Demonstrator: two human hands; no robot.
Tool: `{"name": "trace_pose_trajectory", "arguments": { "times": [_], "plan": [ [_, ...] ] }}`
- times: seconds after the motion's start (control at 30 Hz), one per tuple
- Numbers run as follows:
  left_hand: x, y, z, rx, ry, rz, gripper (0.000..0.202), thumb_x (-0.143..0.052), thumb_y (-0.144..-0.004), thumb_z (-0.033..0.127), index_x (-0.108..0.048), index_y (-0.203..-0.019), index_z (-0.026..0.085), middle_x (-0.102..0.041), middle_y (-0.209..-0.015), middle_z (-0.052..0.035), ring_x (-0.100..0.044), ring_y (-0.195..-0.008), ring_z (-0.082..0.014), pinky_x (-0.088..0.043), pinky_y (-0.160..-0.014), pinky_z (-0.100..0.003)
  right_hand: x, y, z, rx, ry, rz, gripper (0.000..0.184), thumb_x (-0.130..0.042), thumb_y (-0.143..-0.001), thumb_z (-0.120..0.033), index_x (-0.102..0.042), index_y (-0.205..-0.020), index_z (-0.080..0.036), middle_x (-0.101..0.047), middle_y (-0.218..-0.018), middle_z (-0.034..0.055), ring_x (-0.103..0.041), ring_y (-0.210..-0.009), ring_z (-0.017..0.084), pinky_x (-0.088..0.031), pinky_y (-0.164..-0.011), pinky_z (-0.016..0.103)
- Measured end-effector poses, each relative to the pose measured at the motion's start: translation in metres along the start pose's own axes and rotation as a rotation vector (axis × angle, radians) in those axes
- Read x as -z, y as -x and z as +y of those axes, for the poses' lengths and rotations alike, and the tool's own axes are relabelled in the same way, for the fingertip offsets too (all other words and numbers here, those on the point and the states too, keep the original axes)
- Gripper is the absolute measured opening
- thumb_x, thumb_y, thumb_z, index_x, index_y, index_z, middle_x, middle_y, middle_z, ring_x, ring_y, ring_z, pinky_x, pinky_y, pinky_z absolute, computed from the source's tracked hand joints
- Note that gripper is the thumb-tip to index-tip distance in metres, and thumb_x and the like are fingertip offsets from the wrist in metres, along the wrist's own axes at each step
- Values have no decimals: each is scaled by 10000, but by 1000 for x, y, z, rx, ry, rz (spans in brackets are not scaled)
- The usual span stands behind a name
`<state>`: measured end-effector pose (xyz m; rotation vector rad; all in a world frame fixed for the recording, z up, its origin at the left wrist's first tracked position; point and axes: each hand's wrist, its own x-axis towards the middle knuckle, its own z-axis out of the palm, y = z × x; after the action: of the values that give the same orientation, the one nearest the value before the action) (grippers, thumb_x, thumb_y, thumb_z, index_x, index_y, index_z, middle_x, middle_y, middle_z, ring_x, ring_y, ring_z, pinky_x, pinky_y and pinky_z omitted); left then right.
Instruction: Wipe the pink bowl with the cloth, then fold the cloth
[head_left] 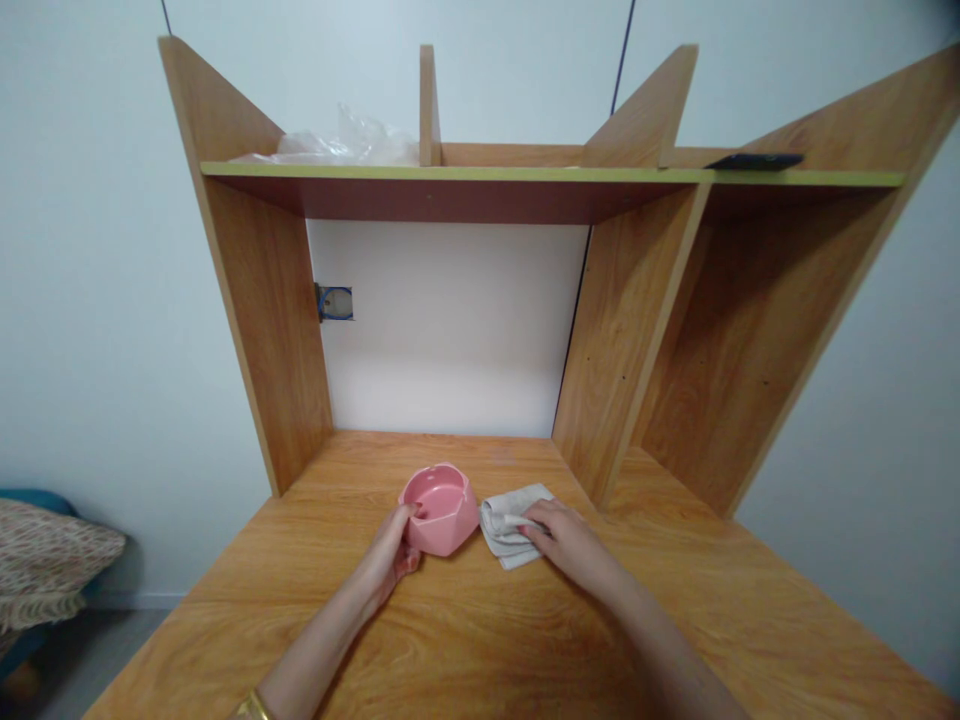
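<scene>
A pink faceted bowl (450, 530) with a round hollow is tilted toward me above the wooden desk. My left hand (394, 555) grips its left side, thumb inside the rim and the other fingers beneath. Just to the right, my right hand (562, 535) pinches a folded light-grey cloth (514, 530). The cloth's left edge comes up close to the bowl's right corner; whether they touch I cannot tell. Part of the cloth is hidden under my right fingers.
The wooden desk (465, 640) carries a hutch with upright panels and a shelf (480, 174) above. Crumpled clear plastic (345, 142) and a flat dark object (756, 161) lie on the shelf. An open wall socket box (335, 303) shows at back left. A fringed woven cover (52, 560) is at far left.
</scene>
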<state>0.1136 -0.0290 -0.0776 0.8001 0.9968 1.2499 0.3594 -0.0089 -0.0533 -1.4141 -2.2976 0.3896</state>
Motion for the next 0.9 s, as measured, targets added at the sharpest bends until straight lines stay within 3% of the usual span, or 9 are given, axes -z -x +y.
{"name": "trace_pose_trajectory", "arguments": {
  "times": [0.23, 0.43, 0.57, 0.77, 0.9],
  "plan": [
    [-2, 5, 1, -5, 1, -44, 323, -493, -677, 502, -420, -666, 188, -343, -381, 110, -221, -286, -17, -101, -363, -173, -9, -6, 11, -68, -217, 136, 387, -342, -821, -394, -629, -781, -137, -636, -766, 85, -560, -738, 205, -397, -666, 291],
    [-1, 5, 0, 10, -18, -47, 332, -476, -681, 515, -436, -695, 186, -331, -355, 116, -220, -271, -24, -106, -357, -179, -8, -1, -4, -40, 2, 92, 279, -604, -664, -357, -643, -882, -186, -633, -930, 66, -506, -940, 233, -351, -818, 324],
    [-1, 4, 1, 14, -36, -50, 339, -482, -671, 525, -431, -686, 190, -327, -352, 119, -225, -264, -26, -119, -355, -180, -7, -2, -8, -66, 87, 69, 165, -535, -702, -246, -659, -802, -201, -640, -886, 56, -510, -908, 218, -348, -802, 317],
    [-2, 4, 1, -12, -85, -41, 374, -477, -657, 554, -450, -707, 184, -330, -366, 119, -210, -262, -21, -111, -345, -173, -8, -6, 6, -136, -275, 191, 279, -487, -708, -362, -674, -673, -157, -635, -650, 40, -550, -667, 205, -381, -610, 282],
    [-4, 5, 1, -32, -145, -32, 348, -503, -651, 522, -463, -699, 180, -373, -379, 102, -231, -268, -20, -97, -333, -164, -5, -7, 11, -197, -371, 275, 406, -439, -713, -446, -674, -729, -116, -628, -625, 42, -549, -603, 200, -378, -534, 265]
  ]
}}
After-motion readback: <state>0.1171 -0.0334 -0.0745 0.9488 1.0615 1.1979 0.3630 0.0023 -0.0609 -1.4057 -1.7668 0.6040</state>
